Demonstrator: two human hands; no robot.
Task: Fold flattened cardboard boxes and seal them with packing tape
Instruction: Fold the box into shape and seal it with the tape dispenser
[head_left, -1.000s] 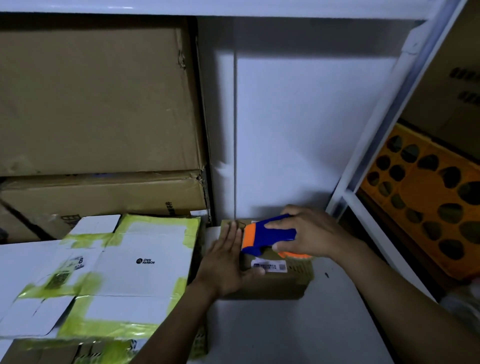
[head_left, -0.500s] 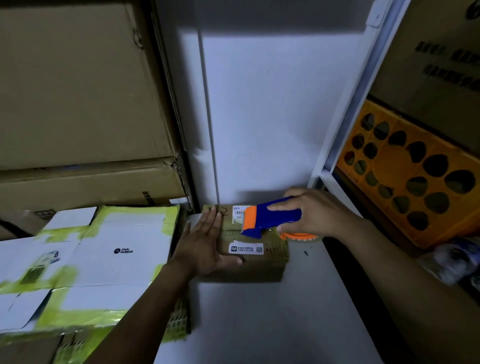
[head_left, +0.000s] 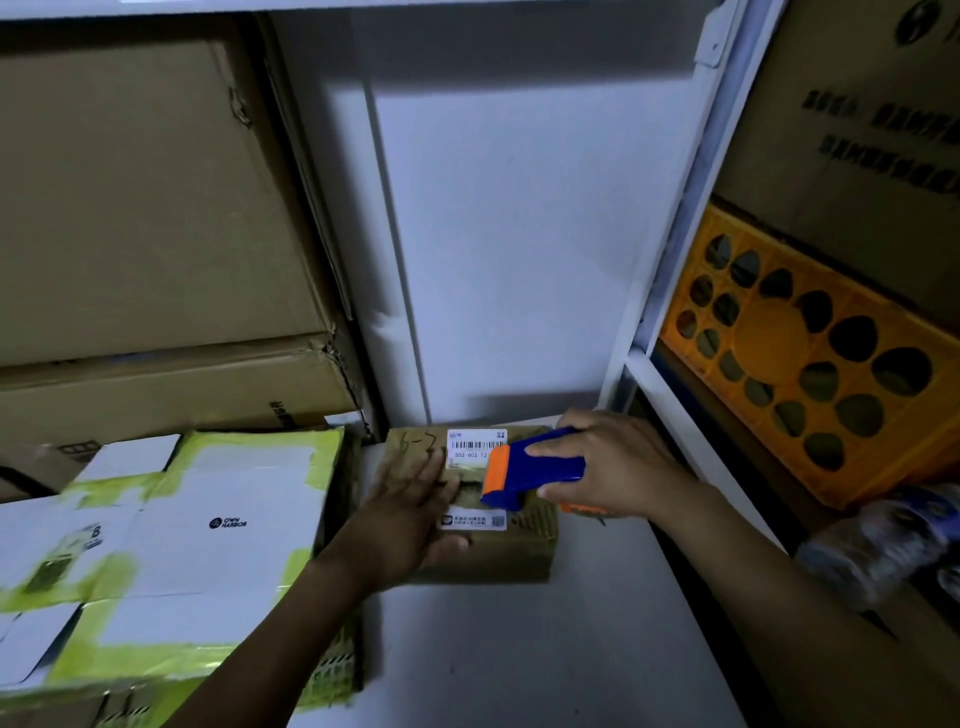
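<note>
Small brown box sits at the far end of the white tabletop, close against the white wall panel and just right of a stack of flattened boxes (white faces, yellow-green edges, one printed with a dark logo). Left hand lies flat on the left part of the box top, fingers straight and together, thumb down over the near face; its grip is spread and pressing, not pinching anything. Right hand holds a blue and orange tape dispenser: grip wrapped round the blue body, index finger along its top, orange front edge pointing left. The dispenser's lower front end meets the box top near the middle, between a barcode label at the far edge and a smaller label at the near edge. Tape on the seam: cannot tell, light is dim. Large brown cartons are stacked at far left, behind the flattened boxes. To the right, past a white shelf post, stands a tilted orange crate with round holes; nearer than it, a blurred wrapped bundle.
</note>
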